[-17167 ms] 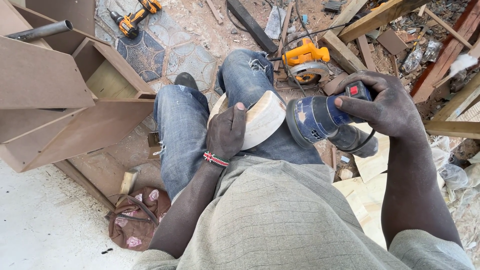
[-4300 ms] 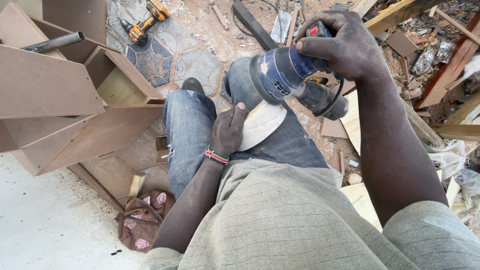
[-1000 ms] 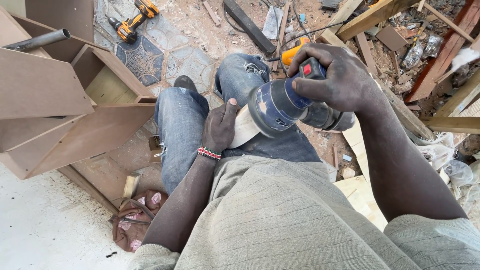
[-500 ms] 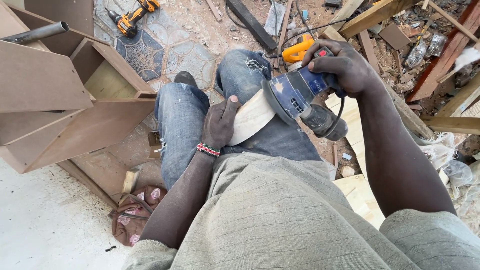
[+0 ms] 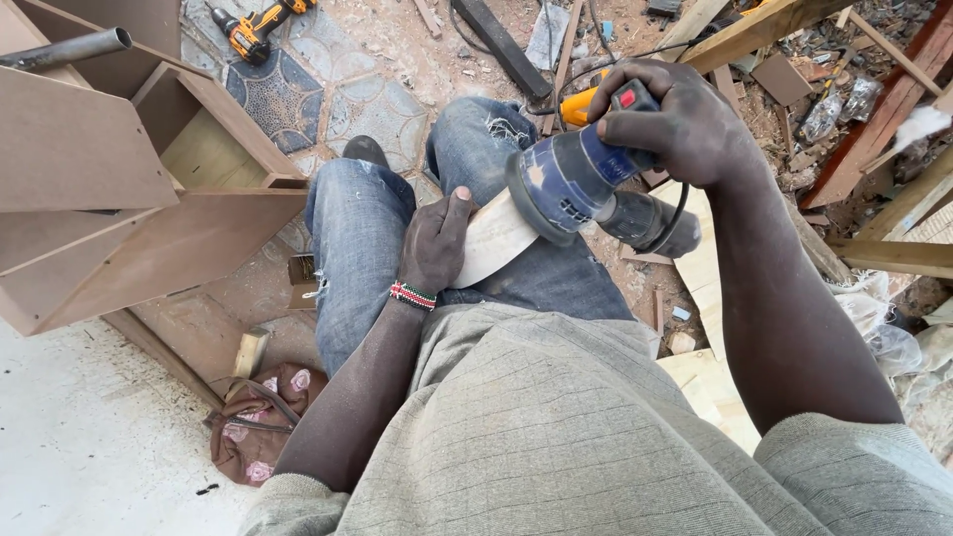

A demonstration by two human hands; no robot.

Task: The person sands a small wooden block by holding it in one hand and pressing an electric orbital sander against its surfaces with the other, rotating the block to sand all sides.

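Sanding step under way, centre frame. L hand (image 5: 434, 245) clamps pale wood piece (image 5: 493, 238) on thigh. R hand (image 5: 685, 124) wraps blue sander (image 5: 568, 182), pad touching wood's upper edge. Next move calls for steady pressure, pad clear of L thumb.

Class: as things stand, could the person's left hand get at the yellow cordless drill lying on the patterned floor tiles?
Probably not. The left hand is gripping the wooden piece on the lap, and the cordless drill lies far off on the floor beyond the knees, past the brown cabinet.
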